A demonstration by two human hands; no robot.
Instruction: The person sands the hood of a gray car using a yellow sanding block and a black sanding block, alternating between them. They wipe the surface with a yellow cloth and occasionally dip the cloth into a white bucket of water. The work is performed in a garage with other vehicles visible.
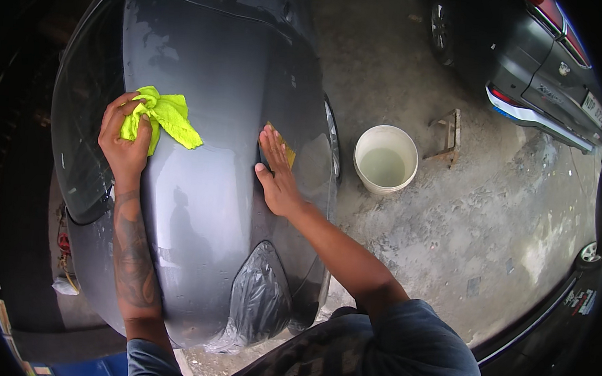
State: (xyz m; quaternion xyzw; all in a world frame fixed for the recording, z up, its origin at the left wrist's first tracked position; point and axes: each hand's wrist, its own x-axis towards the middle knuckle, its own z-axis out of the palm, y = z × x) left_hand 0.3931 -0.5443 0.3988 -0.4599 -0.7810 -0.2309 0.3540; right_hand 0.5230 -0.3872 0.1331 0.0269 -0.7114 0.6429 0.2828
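Note:
A bright yellow-green cloth (171, 114) is bunched in my left hand (126, 132), its loose end draped over the grey car body (205, 65). That hand rests near the edge of the dark window glass. My right hand (279, 180) lies flat on the side of the same panel, fingers stretched forward. Beneath its fingers is a yellow piece of sandpaper (290, 154), pressed against the paint; most of it is hidden. The panel looks wet, with dull and shiny patches. Black plastic film (261, 292) covers a pointed lamp-shaped area closer to my body.
A white bucket (386, 160) of cloudy water stands on the concrete floor right of the car. Beside it is a small stool-like frame (445, 138). Another dark car (535, 71) is parked at the upper right, and part of a black vehicle (547, 341) shows at the lower right.

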